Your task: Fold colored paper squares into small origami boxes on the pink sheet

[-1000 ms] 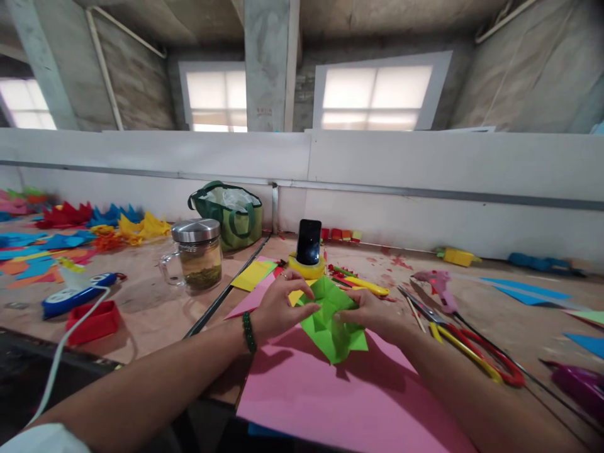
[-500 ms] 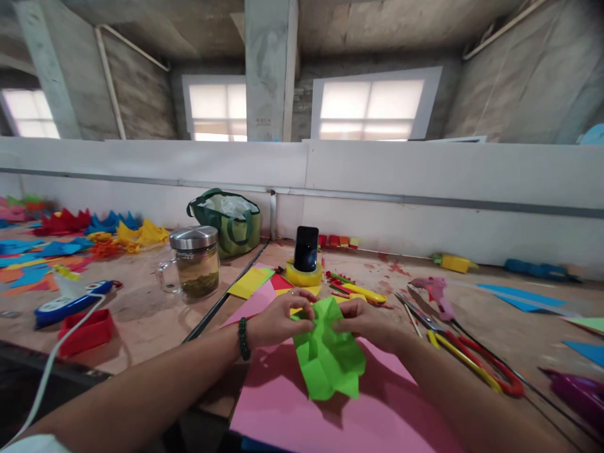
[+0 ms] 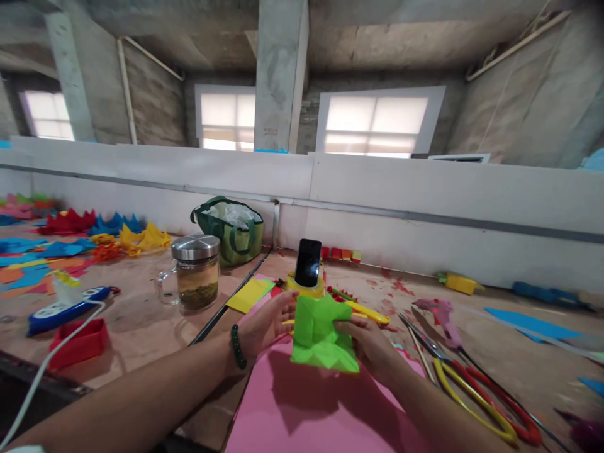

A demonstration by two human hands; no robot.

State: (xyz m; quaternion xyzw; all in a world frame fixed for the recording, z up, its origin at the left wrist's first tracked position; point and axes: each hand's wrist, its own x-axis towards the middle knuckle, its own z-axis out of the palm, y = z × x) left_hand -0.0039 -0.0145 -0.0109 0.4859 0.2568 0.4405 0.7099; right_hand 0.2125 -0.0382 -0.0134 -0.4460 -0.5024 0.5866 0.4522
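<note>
A light green sheet of creased, folded paper (image 3: 323, 333) is held up above a large pink sheet (image 3: 302, 402). My right hand (image 3: 365, 340) pinches it at the right side, thumb on the near face and the other fingers behind. At the paper's left edge is my left hand (image 3: 271, 324), with its fingers stretched out and apart; some fingertips are close to or behind the edge, so contact is unclear. A green bead bracelet (image 3: 238, 347) circles the left wrist.
Behind the paper, a phone (image 3: 308, 261) leans upright on a yellow tape roll (image 3: 304, 288). Scissors (image 3: 476, 384) and a pink glue gun (image 3: 441, 321) lie right. A glass tea mug (image 3: 197, 277), green bag (image 3: 240, 242) and red paper box (image 3: 78, 345) stand left.
The green paper has turned and opened flatter toward me, and sits slightly higher. My left hand has released its pinch and spread its fingers; my right hand keeps hold. The view shifted slightly.
</note>
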